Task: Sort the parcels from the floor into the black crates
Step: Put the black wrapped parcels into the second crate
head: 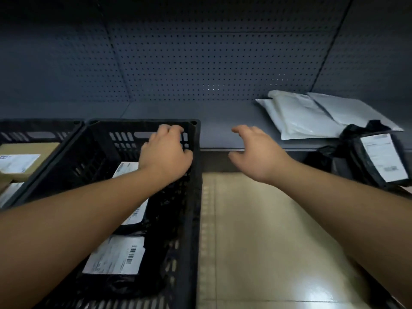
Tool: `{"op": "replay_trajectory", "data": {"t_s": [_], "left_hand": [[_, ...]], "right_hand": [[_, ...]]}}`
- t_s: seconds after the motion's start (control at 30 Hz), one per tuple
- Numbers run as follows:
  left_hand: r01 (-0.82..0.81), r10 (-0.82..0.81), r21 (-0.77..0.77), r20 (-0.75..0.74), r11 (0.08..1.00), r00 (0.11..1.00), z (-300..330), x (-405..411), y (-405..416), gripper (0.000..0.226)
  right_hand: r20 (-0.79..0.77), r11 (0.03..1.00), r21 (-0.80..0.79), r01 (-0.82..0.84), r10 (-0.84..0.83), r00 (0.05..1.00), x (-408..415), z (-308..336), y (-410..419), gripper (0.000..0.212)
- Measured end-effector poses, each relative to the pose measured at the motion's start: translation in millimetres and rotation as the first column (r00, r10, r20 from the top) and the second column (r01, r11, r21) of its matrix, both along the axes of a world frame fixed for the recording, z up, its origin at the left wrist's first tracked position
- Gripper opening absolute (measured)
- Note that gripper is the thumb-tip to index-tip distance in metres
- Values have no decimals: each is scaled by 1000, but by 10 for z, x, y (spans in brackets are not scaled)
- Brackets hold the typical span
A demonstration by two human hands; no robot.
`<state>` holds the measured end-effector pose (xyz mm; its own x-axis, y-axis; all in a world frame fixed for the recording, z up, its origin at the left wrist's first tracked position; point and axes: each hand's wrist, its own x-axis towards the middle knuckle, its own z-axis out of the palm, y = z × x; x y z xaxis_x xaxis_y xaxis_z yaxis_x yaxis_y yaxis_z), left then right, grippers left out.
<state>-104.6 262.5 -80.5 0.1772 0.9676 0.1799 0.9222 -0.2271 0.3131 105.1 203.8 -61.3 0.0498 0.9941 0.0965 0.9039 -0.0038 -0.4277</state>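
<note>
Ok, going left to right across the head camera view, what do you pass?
Crate holding cardboard boxes → black crate with labelled black parcels → left hand → right hand → white mailers → black labelled parcel.

Two bare forearms reaching forward, left hand point(166, 150) with fingers curled downward and knuckles raised, right hand point(258, 150) spread loosely, thumb apart from relaxed, slightly bent fingers, holding nothing.
</note>
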Motion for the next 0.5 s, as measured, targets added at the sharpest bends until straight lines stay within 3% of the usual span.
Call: {"op": "replay_trajectory", "data": {"t_s": [0.3, 0.5], "left_hand": [[292, -286, 18, -152, 956, 946, 27, 988, -652, 58], [416, -430, -116, -150, 902, 890, -108, 1724, -1016, 60]], "right_hand": [[47, 989, -46, 142, -140, 989, 1131, -13, -594, 69], [54, 961, -76, 265, -261, 964, 1829, -193, -1058, 70]]}}
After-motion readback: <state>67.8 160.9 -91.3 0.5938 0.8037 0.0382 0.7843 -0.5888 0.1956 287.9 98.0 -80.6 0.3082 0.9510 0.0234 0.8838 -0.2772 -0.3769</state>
